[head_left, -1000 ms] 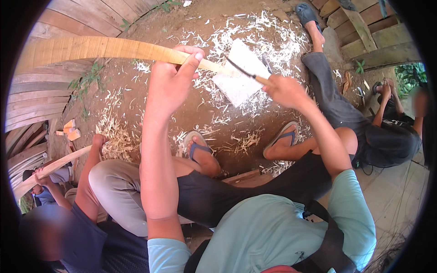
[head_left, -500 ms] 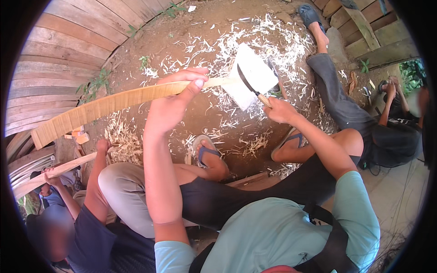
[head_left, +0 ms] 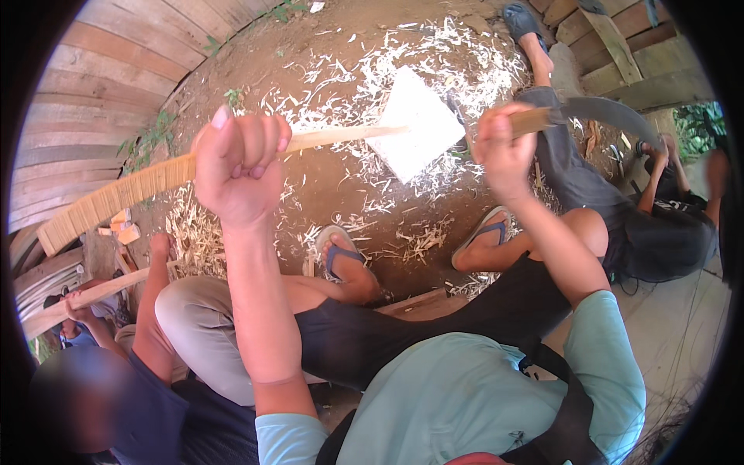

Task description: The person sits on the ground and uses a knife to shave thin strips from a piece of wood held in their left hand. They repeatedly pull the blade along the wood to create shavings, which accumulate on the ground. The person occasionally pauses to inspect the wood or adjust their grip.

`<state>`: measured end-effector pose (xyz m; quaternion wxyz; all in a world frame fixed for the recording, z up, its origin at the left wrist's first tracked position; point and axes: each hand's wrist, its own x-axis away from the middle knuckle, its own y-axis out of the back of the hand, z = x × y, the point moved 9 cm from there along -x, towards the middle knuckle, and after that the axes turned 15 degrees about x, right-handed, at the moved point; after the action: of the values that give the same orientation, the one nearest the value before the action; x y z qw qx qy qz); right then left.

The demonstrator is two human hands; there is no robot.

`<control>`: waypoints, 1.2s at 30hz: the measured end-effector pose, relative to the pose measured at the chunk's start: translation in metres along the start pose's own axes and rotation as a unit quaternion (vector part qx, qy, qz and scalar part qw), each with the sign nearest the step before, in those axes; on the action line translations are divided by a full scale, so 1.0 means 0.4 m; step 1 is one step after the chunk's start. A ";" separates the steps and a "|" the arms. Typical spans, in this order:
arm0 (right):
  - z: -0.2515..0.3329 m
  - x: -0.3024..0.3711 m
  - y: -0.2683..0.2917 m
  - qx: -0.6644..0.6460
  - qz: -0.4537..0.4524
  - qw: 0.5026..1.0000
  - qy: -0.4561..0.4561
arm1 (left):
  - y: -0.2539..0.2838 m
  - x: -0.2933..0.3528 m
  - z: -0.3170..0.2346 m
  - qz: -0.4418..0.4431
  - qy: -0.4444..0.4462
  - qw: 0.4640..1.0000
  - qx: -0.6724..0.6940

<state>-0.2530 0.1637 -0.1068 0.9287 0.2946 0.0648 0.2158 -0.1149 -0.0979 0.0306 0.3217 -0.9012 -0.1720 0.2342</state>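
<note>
My left hand (head_left: 242, 167) is closed round a long, gently curved strip of wood (head_left: 116, 200). Many close crosswise lines mark its wide left part; beyond my fist it is pale and narrow, and its tip lies over a bright white block-like thing (head_left: 422, 143) on the ground. My right hand (head_left: 504, 159) grips the wooden handle of a curved knife (head_left: 612, 115), held up to the right of the white thing and apart from the wood. The dark blade points right, crossing in front of another person's leg.
Pale wood shavings (head_left: 422, 244) litter the brown dirt. A person (head_left: 155, 403) sits close at my left, near another long wooden piece (head_left: 116, 293). Someone's trousered leg (head_left: 577, 167) stretches along the right. Plank walls (head_left: 101, 101) border the left; my sandalled feet (head_left: 341, 260) are below.
My right hand has risen and turned, swinging the blade from over the white thing to pointing right. My left hand has moved left along the wood and closed into a fist.
</note>
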 end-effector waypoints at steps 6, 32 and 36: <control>-0.163 0.016 -0.170 0.411 0.265 0.872 -0.013 | 0.011 0.033 -0.018 0.057 0.013 0.998 0.016; 0.196 -0.025 0.130 -0.166 0.012 0.980 0.105 | -0.031 0.030 0.012 0.114 0.076 0.991 0.001; -0.013 -0.018 -0.088 0.074 0.065 0.984 0.148 | -0.046 0.026 0.014 0.131 0.081 0.988 0.006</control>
<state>-0.2481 0.1374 -0.1314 0.8685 0.3311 0.1977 0.3115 -0.1121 -0.0766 0.0358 0.3068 -0.9299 -0.0240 0.2015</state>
